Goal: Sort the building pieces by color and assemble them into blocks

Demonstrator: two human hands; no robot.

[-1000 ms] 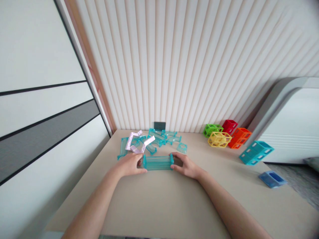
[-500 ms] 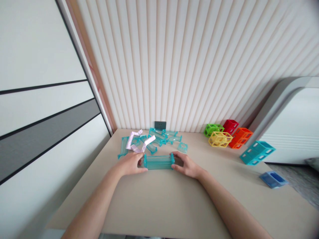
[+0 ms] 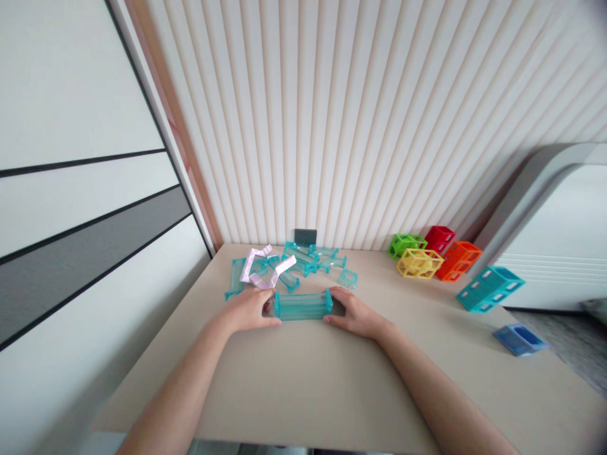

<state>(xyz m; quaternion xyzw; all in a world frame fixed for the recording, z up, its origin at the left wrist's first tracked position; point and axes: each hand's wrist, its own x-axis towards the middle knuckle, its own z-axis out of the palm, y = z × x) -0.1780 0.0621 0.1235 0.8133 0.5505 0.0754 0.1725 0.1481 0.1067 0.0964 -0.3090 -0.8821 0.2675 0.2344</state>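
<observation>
Table (image 3: pixel 303 385): one, beige, smooth, its far edge set against the wall and its near edge visible below. Wall (image 3: pixel 332 126): off-white, in upright ribs, a pinkish-brown strip (image 3: pixel 177 126) running down its left end. Socket (image 3: pixel 305 237): one, dark, low on the wall, just above the table's far edge. Cabinet (image 3: pixel 71 82): tall, white, at left, crossed by black lines and a grey band (image 3: pixel 142 230). Panel (image 3: pixel 554 221): white, grey-rimmed, rounded at the corner, at right beyond the table. Floor (image 3: pixel 566 335): grey, mottled, showing past the right edge. Teal frame (image 3: pixel 303 307): one, see-through, lying crosswise mid-table; whether it quite rests on the surface, I cannot tell. Left hand (image 3: pixel 246 311): fingers clamped on the frame's left end, thumb at the near side. Right hand (image 3: pixel 355 312): fingers clamped likewise on the right end. Teal pieces (image 3: pixel 303 254): several, loosely heaped behind the frame, below the socket. Lilac strip (image 3: pixel 246 268): one, bent, among the heap's left part. Blocks, at right: green (image 3: pixel 406 245), red (image 3: pixel 439 239), yellow (image 3: pixel 420 263) and orange (image 3: pixel 458 260) close together; teal (image 3: pixel 490 289), tilted in view, nearer; blue (image 3: pixel 520 339), nearest the right edge.
</observation>
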